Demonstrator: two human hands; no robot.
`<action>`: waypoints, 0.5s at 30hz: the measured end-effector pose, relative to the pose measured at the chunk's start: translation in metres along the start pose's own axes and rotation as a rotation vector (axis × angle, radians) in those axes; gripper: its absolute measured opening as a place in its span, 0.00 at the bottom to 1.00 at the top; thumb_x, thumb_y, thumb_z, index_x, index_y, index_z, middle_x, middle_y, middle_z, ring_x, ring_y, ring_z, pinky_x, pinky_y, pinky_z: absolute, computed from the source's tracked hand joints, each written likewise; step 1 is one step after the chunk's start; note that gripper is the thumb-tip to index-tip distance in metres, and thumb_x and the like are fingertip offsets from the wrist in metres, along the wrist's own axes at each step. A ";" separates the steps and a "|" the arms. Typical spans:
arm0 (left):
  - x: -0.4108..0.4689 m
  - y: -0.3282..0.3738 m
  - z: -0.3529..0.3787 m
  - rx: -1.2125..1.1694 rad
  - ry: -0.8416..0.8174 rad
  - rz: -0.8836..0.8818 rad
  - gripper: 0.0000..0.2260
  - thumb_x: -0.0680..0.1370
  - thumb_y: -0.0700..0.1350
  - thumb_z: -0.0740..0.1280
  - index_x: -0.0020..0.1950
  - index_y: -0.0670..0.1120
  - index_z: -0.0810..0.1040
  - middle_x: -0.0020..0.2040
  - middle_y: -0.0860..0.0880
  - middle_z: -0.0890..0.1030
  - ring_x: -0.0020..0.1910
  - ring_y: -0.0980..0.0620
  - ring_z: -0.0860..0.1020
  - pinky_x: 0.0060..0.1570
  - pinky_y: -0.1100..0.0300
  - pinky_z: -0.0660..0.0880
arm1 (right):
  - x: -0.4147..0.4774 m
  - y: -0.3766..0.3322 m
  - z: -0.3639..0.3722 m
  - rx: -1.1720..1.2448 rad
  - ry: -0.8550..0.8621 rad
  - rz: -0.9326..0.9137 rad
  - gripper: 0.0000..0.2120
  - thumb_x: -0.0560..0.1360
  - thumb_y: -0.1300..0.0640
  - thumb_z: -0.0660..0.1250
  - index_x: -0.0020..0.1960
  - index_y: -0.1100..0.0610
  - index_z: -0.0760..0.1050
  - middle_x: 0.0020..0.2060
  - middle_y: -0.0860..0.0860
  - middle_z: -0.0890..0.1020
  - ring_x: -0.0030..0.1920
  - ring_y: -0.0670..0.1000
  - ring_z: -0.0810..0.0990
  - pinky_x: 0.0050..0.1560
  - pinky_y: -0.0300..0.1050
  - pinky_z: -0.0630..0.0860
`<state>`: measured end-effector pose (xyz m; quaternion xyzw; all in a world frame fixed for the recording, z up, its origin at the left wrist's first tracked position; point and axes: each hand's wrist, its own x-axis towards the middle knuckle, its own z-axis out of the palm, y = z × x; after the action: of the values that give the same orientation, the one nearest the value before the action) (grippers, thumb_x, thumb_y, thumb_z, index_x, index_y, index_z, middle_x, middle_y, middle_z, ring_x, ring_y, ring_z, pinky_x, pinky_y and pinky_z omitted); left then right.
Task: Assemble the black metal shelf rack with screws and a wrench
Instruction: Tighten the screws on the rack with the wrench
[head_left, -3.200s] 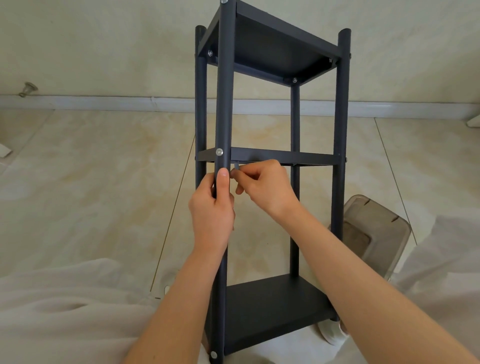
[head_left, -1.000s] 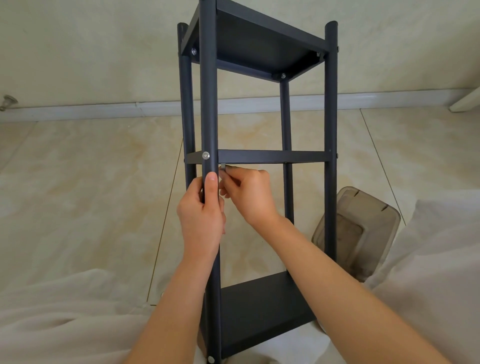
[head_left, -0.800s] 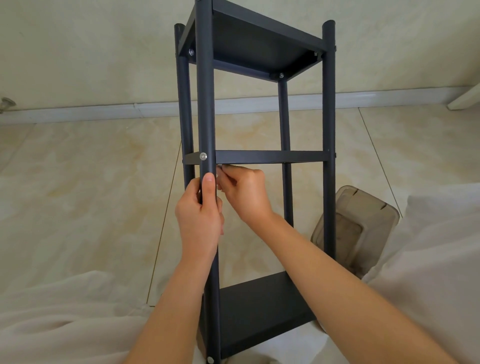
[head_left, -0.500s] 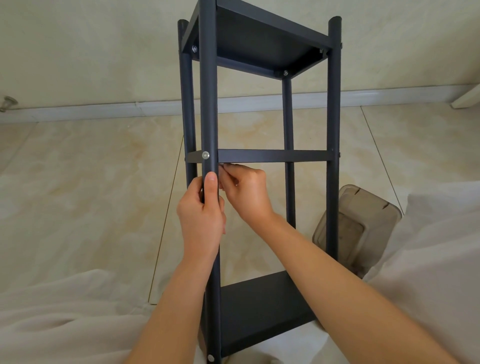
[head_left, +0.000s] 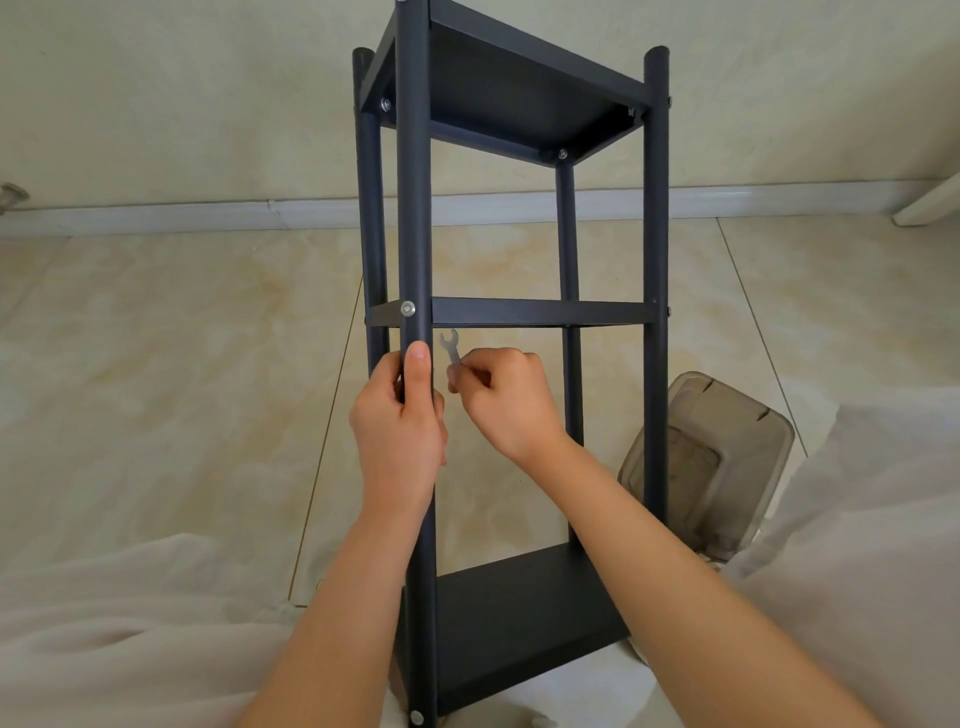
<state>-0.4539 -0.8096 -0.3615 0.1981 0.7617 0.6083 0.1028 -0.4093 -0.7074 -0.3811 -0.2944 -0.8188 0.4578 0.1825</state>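
The black metal shelf rack (head_left: 540, 313) stands upright on the floor in front of me, with top, middle and bottom shelves between its posts. My left hand (head_left: 400, 421) grips the near front post (head_left: 414, 208) just below the middle shelf. A silver screw (head_left: 408, 309) sits in that post at the middle shelf. My right hand (head_left: 501, 397) pinches a small flat silver wrench (head_left: 451, 347), jaw pointing up, just under the shelf and apart from the post. More screw heads show under the top shelf and at the post's foot.
A smoky translucent plastic container (head_left: 727, 462) lies on the floor to the right behind the rack. Pale cloth over my legs (head_left: 104, 623) fills the lower corners. A white baseboard (head_left: 208, 213) runs along the wall behind. Beige floor tiles stretch to the left.
My right hand has drawn the wrench away from the post's inner side, a little right and down, so the wrench now shows in the open. The left hand keeps its grip.
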 end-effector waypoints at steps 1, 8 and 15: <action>0.000 0.000 0.000 0.003 0.002 -0.001 0.23 0.79 0.63 0.56 0.41 0.44 0.74 0.25 0.48 0.71 0.21 0.50 0.69 0.20 0.59 0.67 | -0.001 -0.004 -0.001 0.007 0.007 -0.006 0.15 0.78 0.58 0.62 0.37 0.64 0.79 0.29 0.58 0.78 0.34 0.59 0.75 0.39 0.54 0.76; -0.001 0.001 0.001 0.013 0.011 0.000 0.19 0.82 0.60 0.57 0.40 0.49 0.74 0.25 0.49 0.71 0.21 0.49 0.69 0.20 0.59 0.66 | -0.001 -0.019 -0.008 0.045 0.082 -0.017 0.14 0.79 0.59 0.62 0.38 0.62 0.80 0.29 0.55 0.78 0.34 0.57 0.75 0.39 0.52 0.75; 0.000 0.000 0.001 0.012 0.014 -0.009 0.18 0.83 0.58 0.58 0.39 0.49 0.73 0.25 0.49 0.70 0.21 0.49 0.68 0.20 0.60 0.66 | 0.001 -0.021 -0.011 0.125 0.096 -0.026 0.13 0.78 0.60 0.65 0.39 0.65 0.82 0.26 0.59 0.76 0.32 0.57 0.71 0.32 0.36 0.66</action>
<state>-0.4533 -0.8085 -0.3615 0.1911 0.7671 0.6044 0.0990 -0.4103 -0.7088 -0.3576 -0.2934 -0.7828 0.4909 0.2453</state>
